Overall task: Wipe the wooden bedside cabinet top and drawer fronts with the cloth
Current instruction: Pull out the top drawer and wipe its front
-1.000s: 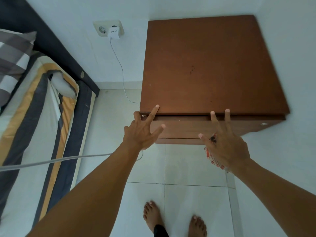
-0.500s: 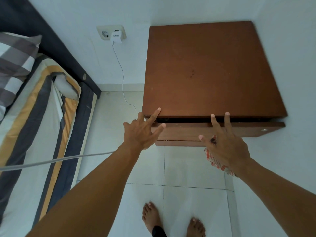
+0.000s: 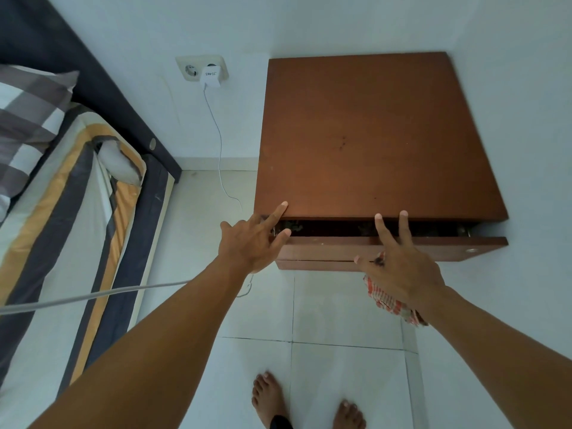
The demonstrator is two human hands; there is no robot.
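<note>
A striped bed [image 3: 71,212] lies at the left. The left hand [image 3: 250,239], fingers spread and grasping nothing, touches the wooden bedside cabinet [image 3: 371,134] at its front corner above the partly open top drawer [image 3: 433,247]. The right hand [image 3: 399,270], two fingers extended, pinches the checked cloth [image 3: 387,300] against that drawer's front.

Head-height view, steeply downward, near

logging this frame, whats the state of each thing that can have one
top drawer: pulled partly open, dark gap showing
cabinet top: bare, a few dark specks
cloth: bunched under the right hand
right hand: fingers spread on the drawer front
left hand: fingers spread at the drawer's left corner
charger: plugged into the wall socket
</note>
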